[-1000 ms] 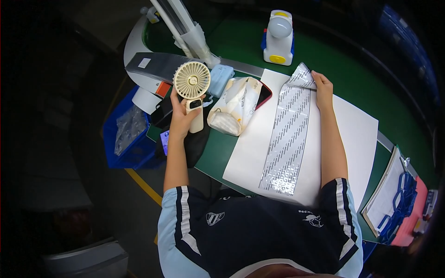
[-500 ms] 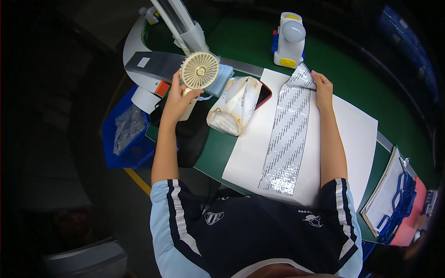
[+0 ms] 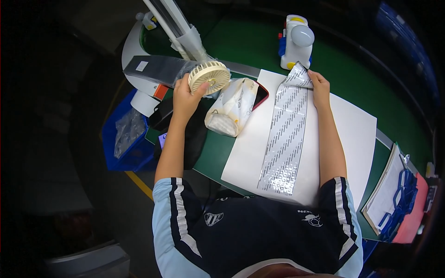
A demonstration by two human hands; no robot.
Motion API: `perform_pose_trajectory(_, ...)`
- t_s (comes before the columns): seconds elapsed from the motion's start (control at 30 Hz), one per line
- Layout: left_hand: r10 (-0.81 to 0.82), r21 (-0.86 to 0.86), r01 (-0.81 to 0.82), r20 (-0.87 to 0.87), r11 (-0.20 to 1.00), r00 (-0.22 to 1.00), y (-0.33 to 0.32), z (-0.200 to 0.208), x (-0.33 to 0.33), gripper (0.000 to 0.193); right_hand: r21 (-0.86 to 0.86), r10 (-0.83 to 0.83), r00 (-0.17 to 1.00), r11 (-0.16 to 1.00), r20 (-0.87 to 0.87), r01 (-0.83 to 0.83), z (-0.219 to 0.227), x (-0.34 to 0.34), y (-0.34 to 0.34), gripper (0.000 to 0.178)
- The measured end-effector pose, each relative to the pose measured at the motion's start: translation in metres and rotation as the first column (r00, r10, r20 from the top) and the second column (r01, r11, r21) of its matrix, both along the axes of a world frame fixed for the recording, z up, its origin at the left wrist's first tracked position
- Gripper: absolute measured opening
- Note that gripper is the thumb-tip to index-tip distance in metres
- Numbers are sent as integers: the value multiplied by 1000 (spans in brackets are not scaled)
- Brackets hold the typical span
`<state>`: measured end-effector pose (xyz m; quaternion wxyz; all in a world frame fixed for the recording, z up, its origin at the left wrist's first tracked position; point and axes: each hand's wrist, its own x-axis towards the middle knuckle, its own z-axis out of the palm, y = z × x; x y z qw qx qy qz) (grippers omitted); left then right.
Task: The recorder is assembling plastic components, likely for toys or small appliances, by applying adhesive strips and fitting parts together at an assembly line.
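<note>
Patterned strip (image 3: 286, 132): spread on white sheet (image 3: 347, 134); upper end raised, pinched in nearly closed right fingers (image 3: 316, 78). Fan (image 3: 212, 78): left fingers (image 3: 201, 90) curled round its head, not yet set down.

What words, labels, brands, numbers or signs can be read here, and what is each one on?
Silver strip: rows of slanted dark print, too small to read.
Soft white pack: printed marks, too blurred to read.
White label on the long dark panel: too small to read.
Dark shirt: pale emblems and small lettering, not copied here.
</note>
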<state>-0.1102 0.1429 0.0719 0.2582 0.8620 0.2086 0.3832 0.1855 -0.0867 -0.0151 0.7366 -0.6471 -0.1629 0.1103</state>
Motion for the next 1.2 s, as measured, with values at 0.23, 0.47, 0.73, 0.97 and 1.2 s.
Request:
perform_pose_trajectory(0.23,-17,-91,39,233,995,972,9,-43,-6,45,9,24,999,1000,-22,-24,-3,2,-2,23)
perform_pose_trajectory(0.47,57,-355,206,607,912,792,10,-79,-18,62,9,15,1000,1000,-17,-14,-4,3,0,24)
perform_pose_trajectory(0.73,132,-391,190,662,901,737,-2,-81,-27,55,11,4,999,1000,33,-5,-5,4,1,25)
perform_pose_trajectory(0.97,182,-497,183,598,848,780,-13,-90,-44,44,-51,-31,995,998,90,35,-2,2,-1,26)
perform_pose_trajectory(1.2,216,-533,100,497,840,840,-10,-101,-59,37,-65,-37,992,997,122,45,12,-7,-6,26)
